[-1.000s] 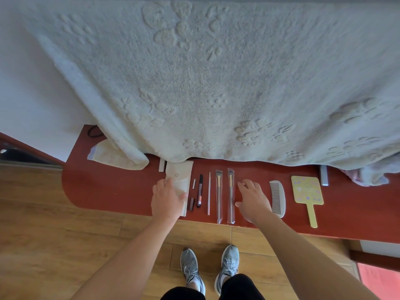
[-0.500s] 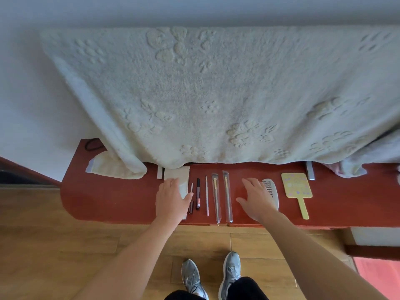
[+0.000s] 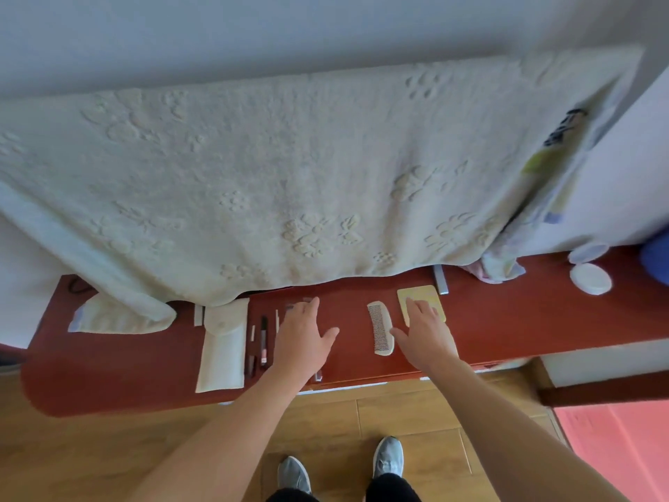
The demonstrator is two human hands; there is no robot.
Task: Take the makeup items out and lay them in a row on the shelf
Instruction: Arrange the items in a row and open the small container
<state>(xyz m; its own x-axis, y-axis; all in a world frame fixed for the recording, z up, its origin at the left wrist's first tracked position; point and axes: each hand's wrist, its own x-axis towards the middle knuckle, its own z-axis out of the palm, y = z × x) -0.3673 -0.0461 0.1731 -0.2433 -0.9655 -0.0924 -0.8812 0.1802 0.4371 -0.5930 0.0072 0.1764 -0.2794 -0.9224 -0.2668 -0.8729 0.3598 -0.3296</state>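
On the red shelf (image 3: 126,360) the items lie in a row. From the left come a cream pouch (image 3: 222,347), a small stick (image 3: 252,333), a dark pen-like pencil (image 3: 264,338), then sleeved brushes mostly hidden under my left hand (image 3: 304,338). That hand lies flat with spread fingers over them. A white comb (image 3: 382,327) lies to its right. My right hand (image 3: 423,331) rests flat with its fingers on the yellow hand mirror (image 3: 421,298), whose handle it hides. Neither hand grips anything.
A cream blanket (image 3: 289,175) hangs over the shelf's back edge. A folded cloth (image 3: 116,317) lies at the left, a small grey bar (image 3: 441,280) behind the mirror, and a white round compact (image 3: 590,279) with a lid at the far right. Wooden floor and my shoes are below.
My left hand has moved right from the pouch onto the brushes. My right hand has moved right from beside the comb onto the mirror. The view has shifted to show the shelf's right end.
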